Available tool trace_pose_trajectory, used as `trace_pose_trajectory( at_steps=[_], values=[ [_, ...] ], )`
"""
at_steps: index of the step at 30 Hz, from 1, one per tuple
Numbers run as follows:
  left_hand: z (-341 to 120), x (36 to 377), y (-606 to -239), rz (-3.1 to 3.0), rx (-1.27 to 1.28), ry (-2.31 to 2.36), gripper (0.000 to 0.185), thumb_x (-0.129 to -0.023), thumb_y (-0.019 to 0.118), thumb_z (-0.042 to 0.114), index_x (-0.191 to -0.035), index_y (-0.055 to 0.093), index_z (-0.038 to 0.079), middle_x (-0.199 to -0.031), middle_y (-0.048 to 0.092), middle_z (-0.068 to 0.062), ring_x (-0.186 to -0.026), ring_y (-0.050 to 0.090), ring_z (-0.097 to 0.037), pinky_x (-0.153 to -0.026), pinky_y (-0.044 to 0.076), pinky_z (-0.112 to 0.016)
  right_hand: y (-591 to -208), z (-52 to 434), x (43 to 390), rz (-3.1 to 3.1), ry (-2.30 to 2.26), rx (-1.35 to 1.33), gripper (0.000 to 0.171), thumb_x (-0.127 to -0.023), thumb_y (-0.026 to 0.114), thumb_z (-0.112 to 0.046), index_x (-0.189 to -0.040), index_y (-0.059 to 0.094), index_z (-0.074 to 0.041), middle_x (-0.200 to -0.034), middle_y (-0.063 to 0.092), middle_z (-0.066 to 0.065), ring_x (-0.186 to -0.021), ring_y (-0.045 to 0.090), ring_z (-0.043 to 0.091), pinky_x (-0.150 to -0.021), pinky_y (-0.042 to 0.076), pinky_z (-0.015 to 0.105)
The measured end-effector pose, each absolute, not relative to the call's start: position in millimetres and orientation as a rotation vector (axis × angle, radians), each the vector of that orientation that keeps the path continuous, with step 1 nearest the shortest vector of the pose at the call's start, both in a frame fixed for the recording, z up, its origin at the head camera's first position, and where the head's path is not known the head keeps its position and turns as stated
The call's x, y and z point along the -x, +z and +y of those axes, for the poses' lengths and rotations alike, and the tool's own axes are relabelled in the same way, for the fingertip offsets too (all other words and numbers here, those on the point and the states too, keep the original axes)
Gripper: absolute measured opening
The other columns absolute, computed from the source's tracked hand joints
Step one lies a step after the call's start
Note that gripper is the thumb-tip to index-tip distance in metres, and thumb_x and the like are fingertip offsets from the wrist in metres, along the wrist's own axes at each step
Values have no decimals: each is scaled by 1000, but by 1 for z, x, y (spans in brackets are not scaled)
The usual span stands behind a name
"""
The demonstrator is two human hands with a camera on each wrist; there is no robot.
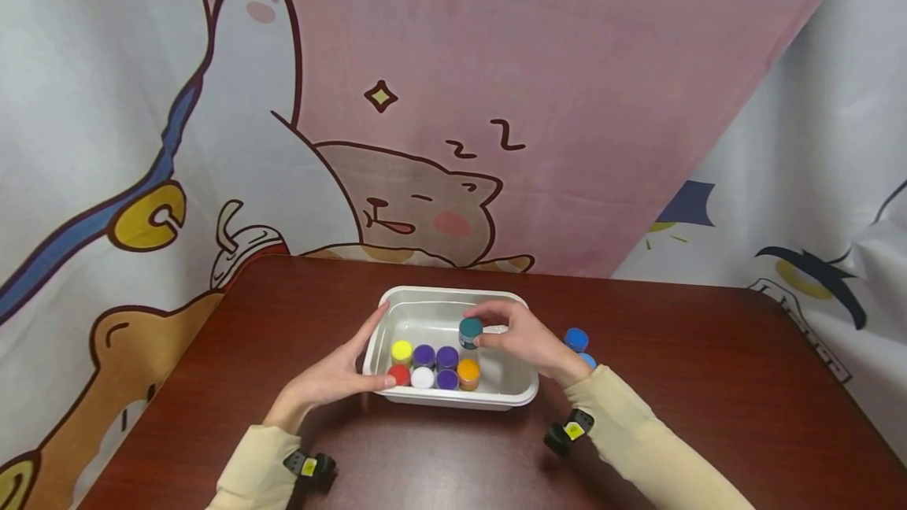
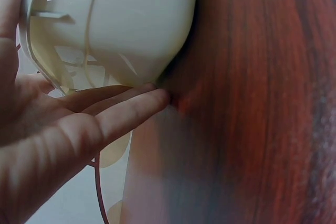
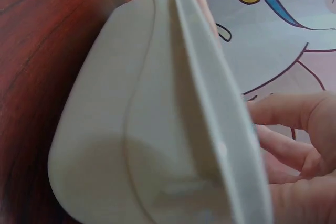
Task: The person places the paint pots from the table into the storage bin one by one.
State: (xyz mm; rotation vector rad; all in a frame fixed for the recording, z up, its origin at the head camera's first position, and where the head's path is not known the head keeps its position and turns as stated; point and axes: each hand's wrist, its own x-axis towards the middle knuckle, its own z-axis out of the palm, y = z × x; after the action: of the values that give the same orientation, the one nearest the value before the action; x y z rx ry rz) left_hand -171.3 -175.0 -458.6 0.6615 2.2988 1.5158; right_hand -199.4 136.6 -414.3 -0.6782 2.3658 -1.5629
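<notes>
A white plastic tray (image 1: 496,398) sits on the table, holding small paint jars in two rows. Their lids are yellow (image 1: 401,351), red (image 1: 399,375), white (image 1: 422,377), orange (image 1: 468,372) and purple (image 1: 447,378). My left hand (image 1: 327,376) holds the tray's left end, thumb at the near corner beside the red lid. In the left wrist view its fingers (image 2: 128,114) lie along the outside of the tray. My right hand (image 1: 520,337) pinches a teal-lidded paint jar (image 1: 470,333) over the inside of the tray. The tray wall hides that jar from the right wrist view.
Two blue-lidded jars (image 1: 576,339) stand on the dark wood table (image 1: 680,384) right of the tray, partly behind my right wrist. A printed cartoon cloth (image 1: 567,101) hangs along the table's back edge and sides.
</notes>
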Motion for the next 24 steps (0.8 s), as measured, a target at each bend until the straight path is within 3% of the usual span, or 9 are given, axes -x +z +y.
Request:
trace_pose_trajectory(
  at_steps=[8,17,24],
  values=[
    [-176,172,-459,2295,-670,1524,106,-81,78,31,-157,3,23,-159,3,-18,-141,10,-42,-105,16,-68,-424,124,206,2429,-1501,603,38,-78,68,3,-116,66,5,-108,67,11,-102,60,29,-92,46,48],
    [-175,172,-459,2288,-656,1520,106,-81,78,32,-157,3,23,-159,3,-18,-142,10,-42,-105,17,-67,-435,111,209,2456,-1495,406,36,-76,70,8,-111,67,5,-98,68,8,-92,61,24,-85,50,36],
    [-176,172,-459,2287,-652,1514,106,-81,77,32,-157,3,24,-159,4,-18,-142,10,-43,-104,19,-68,-437,105,209,2536,-1372,345,32,-71,70,11,-102,70,3,-91,66,5,-85,58,20,-80,50,33]
  ],
)
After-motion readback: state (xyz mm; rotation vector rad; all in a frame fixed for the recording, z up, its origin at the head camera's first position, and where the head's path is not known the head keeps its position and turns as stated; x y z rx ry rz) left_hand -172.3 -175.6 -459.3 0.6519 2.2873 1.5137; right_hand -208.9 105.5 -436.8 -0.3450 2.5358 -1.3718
